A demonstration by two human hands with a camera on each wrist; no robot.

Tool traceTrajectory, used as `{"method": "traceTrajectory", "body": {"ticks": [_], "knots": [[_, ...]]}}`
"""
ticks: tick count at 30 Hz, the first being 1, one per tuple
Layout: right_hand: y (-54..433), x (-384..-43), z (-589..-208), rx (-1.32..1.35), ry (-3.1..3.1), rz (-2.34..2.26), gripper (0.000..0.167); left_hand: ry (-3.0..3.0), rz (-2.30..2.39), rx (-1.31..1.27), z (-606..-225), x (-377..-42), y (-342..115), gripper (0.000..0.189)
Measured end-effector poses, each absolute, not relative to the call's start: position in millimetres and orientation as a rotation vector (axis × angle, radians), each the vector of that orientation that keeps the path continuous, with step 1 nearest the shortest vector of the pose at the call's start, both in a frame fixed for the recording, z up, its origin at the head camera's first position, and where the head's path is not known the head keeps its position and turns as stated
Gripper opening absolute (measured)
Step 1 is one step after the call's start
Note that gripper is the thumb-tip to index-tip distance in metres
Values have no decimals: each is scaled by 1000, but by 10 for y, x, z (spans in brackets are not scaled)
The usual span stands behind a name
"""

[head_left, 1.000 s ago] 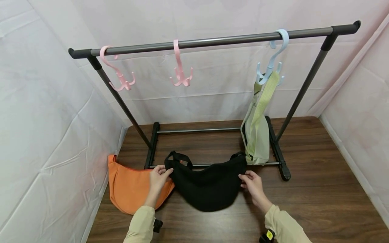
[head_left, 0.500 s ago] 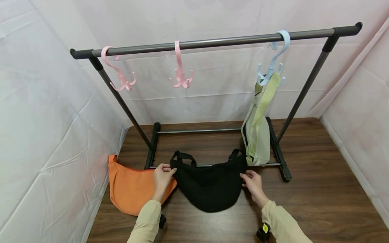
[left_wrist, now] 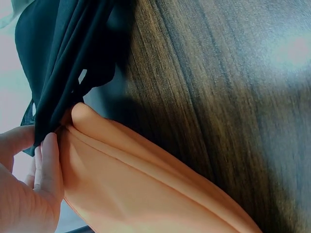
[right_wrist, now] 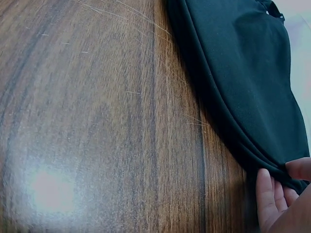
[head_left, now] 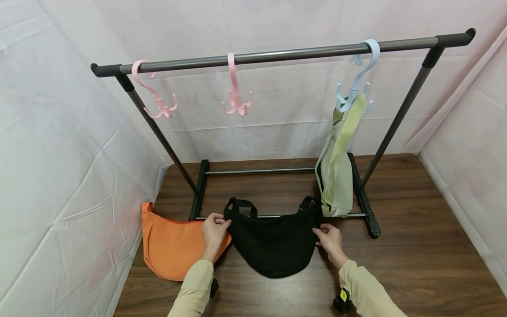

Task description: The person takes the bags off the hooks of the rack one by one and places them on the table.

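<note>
A black crescent-shaped bag point(head_left: 273, 244) is spread out at the front bar of the rack, its strap looped at the top. My left hand point(head_left: 214, 233) pinches its left end between thumb and fingers; the left wrist view shows the gathered black cloth in that hand point(left_wrist: 34, 179). At the bag's right edge my right hand point(head_left: 329, 240) pinches the cloth, thumb above and fingers beneath in the right wrist view. An orange bag point(head_left: 174, 248) lies on the floor at left, partly behind my left hand and forearm.
A dark metal rack point(head_left: 285, 53) spans the back. Two pink hooks point(head_left: 237, 103) point(head_left: 160, 105) and a blue hook point(head_left: 354, 90) hang from its rail. A pale green bag point(head_left: 338, 176) hangs by its strap from the blue hook. Wooden floor point(head_left: 428, 246) lies to the right.
My left hand has shifted slightly right with the black bag's left end, drawing the two ends a little closer. My right hand stays almost in place, still pinching the bag.
</note>
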State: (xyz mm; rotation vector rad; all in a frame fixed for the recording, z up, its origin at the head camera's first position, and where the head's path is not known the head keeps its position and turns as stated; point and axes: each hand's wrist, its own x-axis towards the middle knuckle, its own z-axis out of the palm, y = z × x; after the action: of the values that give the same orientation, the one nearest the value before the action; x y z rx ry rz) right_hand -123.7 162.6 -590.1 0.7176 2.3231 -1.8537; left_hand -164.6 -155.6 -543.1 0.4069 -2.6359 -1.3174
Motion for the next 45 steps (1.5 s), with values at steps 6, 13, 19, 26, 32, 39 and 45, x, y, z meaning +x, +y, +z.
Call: {"method": "traceTrajectory", "body": {"ticks": [6,13,19,26,32,39,45], "knots": [[1648,-1225,-5860,697,2340,-1846,38,-2638,-1300,396,-5400,-1642,-1566,18],[1830,-1164,-5797,664,2408,-1812,31,-2553,-1287,250,-5210,-1705,-1574,19],[2101,-1130,-5674,685,2508,-1803,30,-2537,-1206,42,-4857,-1837,-1504,20],[2341,-1178,-5473,721,2751,-1786,25,-2374,-1071,-388,-4410,-1934,-1167,21],[2399,-1234,-5302,711,2944,-1842,20,-2257,-883,-797,-3954,-2008,-781,28],[2393,-1270,-5293,559,2957,-2003,21,-2038,-697,-1153,-3293,-2135,-346,33],[2510,-1346,-5576,382,2846,-2299,20,-1954,-502,-1239,-2829,-2240,-59,33]]}}
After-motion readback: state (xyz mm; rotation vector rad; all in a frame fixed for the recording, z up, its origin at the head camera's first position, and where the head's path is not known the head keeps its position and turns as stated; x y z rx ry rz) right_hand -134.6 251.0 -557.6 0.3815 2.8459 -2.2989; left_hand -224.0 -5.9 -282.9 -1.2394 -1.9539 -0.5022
